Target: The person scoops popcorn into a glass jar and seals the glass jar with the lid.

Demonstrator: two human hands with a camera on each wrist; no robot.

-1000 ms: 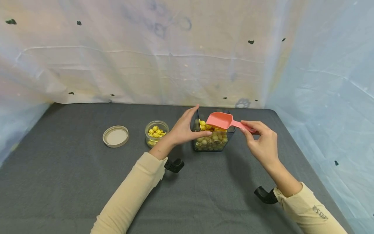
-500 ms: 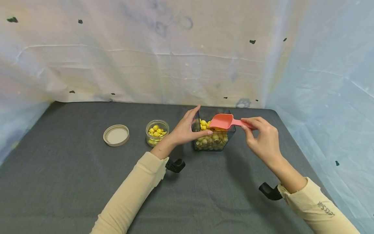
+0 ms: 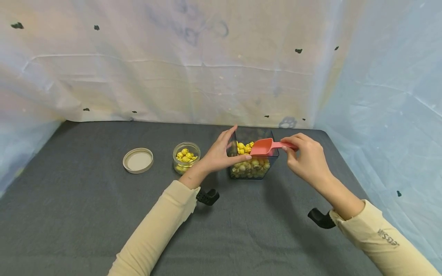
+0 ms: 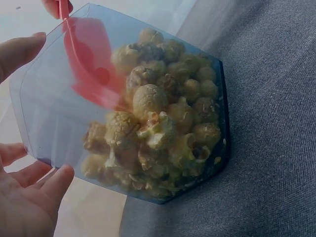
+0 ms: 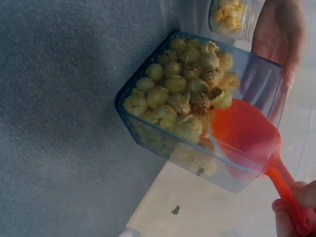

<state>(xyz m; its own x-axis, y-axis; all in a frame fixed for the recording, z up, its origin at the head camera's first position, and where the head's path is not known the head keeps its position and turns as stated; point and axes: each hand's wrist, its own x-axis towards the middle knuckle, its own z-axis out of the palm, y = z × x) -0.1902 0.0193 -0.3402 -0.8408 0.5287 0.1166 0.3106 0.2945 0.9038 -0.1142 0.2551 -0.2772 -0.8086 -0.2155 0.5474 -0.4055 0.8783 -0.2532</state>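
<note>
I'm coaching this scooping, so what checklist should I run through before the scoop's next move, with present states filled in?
1. Right hand has a grip on the scoop: ok.
2. Left hand at the box: ok, around its left side.
3. Scoop's tip inside the box: ok.
4. Scoop loaded with popcorn: not ok, none shows in it.
5. Jar uncovered: ok, lid lies apart.
6. Left hand's firmness: cannot tell.

Scoop (image 3: pixel 261 147): smooth plastic. Box (image 4: pixel 44 111): glossy, see-through plastic. Popcorn (image 4: pixel 150 101): rough, knobbly. Desk cover (image 3: pixel 235 234): matt woven cloth. Backdrop (image 3: pixel 165 84): creased sheet.
</note>
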